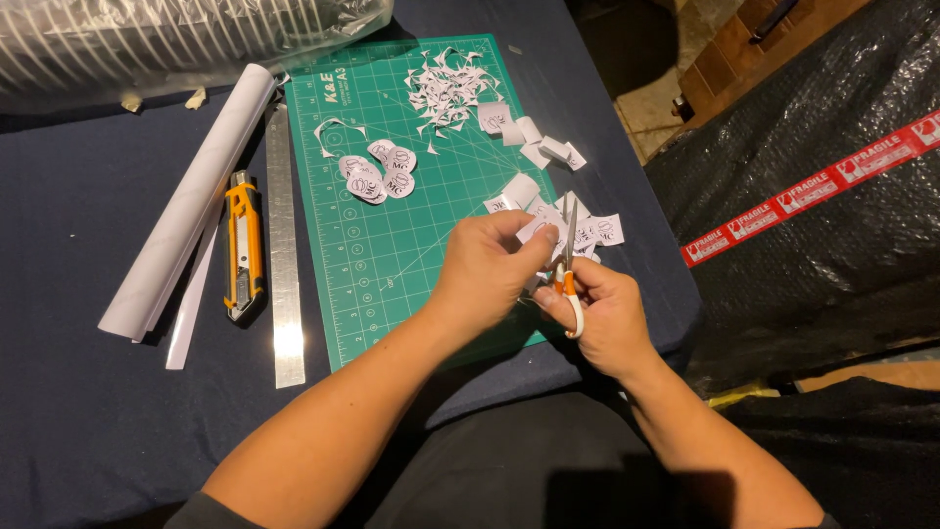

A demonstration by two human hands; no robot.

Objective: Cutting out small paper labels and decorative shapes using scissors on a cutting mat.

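My left hand point(487, 266) pinches a small white printed paper piece point(540, 227) over the right side of a green cutting mat point(392, 245). In my right hand point(605, 315) are scissors point(568, 279) with orange and white handles, their blades pointing up against the paper. On the mat lie a small stack of cut round stickers point(377, 172), a pile of tiny paper scraps point(447, 90) at the far end, and several square printed pieces point(597, 231) just beyond my hands.
A steel ruler point(283, 255), an orange utility knife point(243, 247) and a rolled white sheet point(191, 206) lie left of the mat on a dark blue cloth. A bubble-wrap roll point(147, 39) sits at the back left. A black wrapped bundle with red tape point(813, 186) stands on the right.
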